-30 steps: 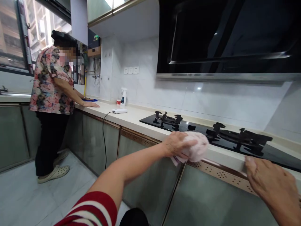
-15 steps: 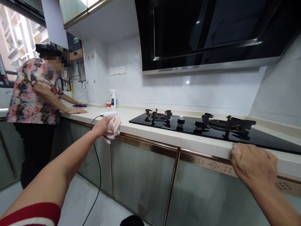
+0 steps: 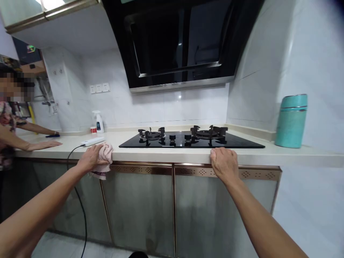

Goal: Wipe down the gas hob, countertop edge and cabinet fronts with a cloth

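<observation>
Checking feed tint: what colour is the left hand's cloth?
The cloth is mostly pale pink, head view.

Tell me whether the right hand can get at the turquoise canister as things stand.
Probably yes: the right hand rests at the counter edge, and nothing stands between it and the turquoise canister, though it would likely need to stretch rightward.

A kitchen; a gas hob (image 3: pixel 185 142) in the countertop (image 3: pixel 161 156); a range hood (image 3: pixel 177 46) above; cabinets (image 3: pixel 139 208) below.
</observation>
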A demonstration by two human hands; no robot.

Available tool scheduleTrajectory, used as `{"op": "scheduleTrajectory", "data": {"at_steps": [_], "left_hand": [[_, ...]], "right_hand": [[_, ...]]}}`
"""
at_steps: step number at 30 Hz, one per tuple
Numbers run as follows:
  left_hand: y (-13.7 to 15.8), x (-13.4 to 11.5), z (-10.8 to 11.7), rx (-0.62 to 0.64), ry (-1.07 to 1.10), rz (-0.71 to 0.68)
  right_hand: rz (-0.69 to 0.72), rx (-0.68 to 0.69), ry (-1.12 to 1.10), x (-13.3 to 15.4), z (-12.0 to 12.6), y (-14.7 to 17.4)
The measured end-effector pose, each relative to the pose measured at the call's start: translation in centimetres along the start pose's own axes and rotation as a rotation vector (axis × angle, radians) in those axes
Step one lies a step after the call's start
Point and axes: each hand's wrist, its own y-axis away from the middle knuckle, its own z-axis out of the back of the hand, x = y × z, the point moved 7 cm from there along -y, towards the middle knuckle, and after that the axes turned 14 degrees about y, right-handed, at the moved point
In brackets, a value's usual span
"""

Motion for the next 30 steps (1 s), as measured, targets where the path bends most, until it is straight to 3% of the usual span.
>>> {"op": "scheduleTrajectory", "data": {"at_steps": [5, 18, 22, 25, 30], "left_hand": [[-0.2, -8.5, -1.4, -0.003, 0.032, -0.194], [-0.3, -34.5, -4.8, 0.001, 0.199, -0.470], [0.2, -41.6, -5.4, -0.057, 0.239, -0.562], [0.0, -44.2, -5.7, -0.065, 0.278, -0.598], [-0.6, -43.2, -5.5, -0.002, 0.321, -0.647]], "right_hand": [[-0.029, -0.006, 0.003, 0.0, 0.2, 0.0], [-0.016, 0.010, 0.015, 0.0, 0.6, 0.0], [-0.001, -0.003, 0.029, -0.1, 0.3, 0.1], [0.018, -0.005, 0.058, -0.1, 0.1, 0.2], [0.034, 0.027, 0.048, -0.2, 0.0, 0.4]]}}
